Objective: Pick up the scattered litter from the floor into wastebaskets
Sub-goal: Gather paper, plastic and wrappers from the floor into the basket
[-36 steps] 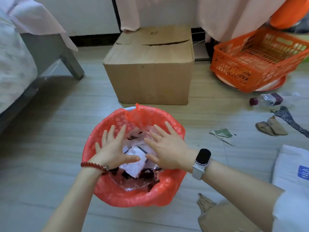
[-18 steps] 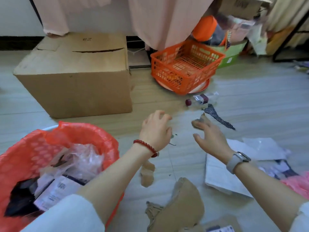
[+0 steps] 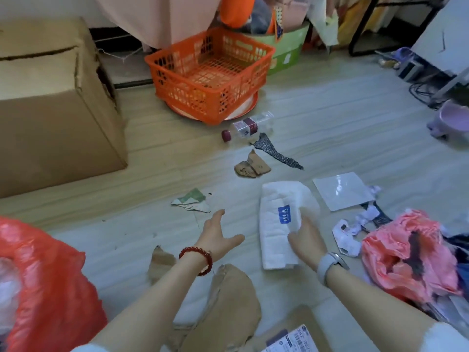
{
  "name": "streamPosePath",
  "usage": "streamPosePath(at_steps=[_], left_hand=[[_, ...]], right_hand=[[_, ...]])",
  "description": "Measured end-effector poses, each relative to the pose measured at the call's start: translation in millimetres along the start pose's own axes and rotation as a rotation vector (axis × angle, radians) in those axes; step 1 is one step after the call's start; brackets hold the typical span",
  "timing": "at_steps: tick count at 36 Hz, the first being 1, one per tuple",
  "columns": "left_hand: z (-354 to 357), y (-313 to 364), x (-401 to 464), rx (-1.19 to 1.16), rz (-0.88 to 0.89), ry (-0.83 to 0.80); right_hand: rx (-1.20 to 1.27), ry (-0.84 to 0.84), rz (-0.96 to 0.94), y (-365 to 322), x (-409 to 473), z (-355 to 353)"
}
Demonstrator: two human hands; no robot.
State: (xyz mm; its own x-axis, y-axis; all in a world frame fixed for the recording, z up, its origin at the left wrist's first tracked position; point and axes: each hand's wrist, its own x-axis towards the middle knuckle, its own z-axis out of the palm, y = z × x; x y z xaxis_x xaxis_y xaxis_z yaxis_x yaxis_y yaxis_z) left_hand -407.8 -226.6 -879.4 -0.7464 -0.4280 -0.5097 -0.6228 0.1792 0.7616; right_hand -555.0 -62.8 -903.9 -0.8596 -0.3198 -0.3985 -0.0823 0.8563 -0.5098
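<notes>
The right hand (image 3: 305, 240) grips the near edge of a white padded packet (image 3: 281, 224) flat on the floor, its blue label (image 3: 284, 215) unreadable. Left of the packet, the left hand (image 3: 215, 236) hovers, fingers spread, holding nothing; farther left stands the red-bagged bin (image 3: 48, 288)

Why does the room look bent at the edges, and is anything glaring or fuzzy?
Head view: the wide lens bows the cardboard box and floor lines; the glossy white sheet catches glare; the right hand on the white package looks motion-smeared; the left hand is sharper.
</notes>
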Motion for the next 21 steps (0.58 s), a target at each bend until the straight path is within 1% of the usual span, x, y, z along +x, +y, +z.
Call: streamPosePath(at_steps=[2, 4, 6, 8, 9, 12, 14, 16, 17, 19, 21], left_hand=[[-1.1, -3.3, -1.5, -0.071, 0.075, 0.01], [-8.3, -1.8, 0.0, -0.177, 0.112, 0.043], [-20.2, 6.6, -0.7, -0.456, 0.052, 0.03], [-29.1, 12.0, -1.7, -0.771, 0.019, -0.002], [-32.5, 13.2, -3.2, -0.839, 0.029, -0.017], [-39.7, 12.7, -9.1, -0.816, 0.085, -0.082], [-44.0, 8.9, -14.3, -0.801, 0.125, -0.131], [-48.3, 6.2, -21.2, -0.772, 0.15, -0.132], [-50.3, 4.7, -23.6, -0.738, 0.152, -0.105], [-54.4, 4.8, -28.9, -0.657, 0.152, -0.034], [-57.4, 4.8, -33.1, -0.599, 0.16, 0.007]], right_hand=[[-0.088, -0.024, -0.201, -16.6, -15.5, -13.2], [-0.096, -0.125, -0.4, -32.7, -31.2, -26.7], [-0.09, -0.259, -0.52, -44.7, -43.8, -35.3], [-0.067, -0.402, -0.579, -56.2, -54.1, -36.0], [-0.059, -0.455, -0.618, -62.3, -58.7, -33.4], [-0.028, -0.568, -0.731, -80.8, -69.2, -23.6], [-0.028, -0.6, -0.772, -92.2, -74.3, -19.2], [-0.012, -0.543, -0.805, -99.5, -79.4, -13.6], [-0.008, -0.474, -0.808, -101.0, -82.4, -9.7], [-0.043, -0.26, -0.792, -98.4, -86.8, 1.8], [-0.028, -0.069, -0.782, -93.3, -88.6, 13.9]])
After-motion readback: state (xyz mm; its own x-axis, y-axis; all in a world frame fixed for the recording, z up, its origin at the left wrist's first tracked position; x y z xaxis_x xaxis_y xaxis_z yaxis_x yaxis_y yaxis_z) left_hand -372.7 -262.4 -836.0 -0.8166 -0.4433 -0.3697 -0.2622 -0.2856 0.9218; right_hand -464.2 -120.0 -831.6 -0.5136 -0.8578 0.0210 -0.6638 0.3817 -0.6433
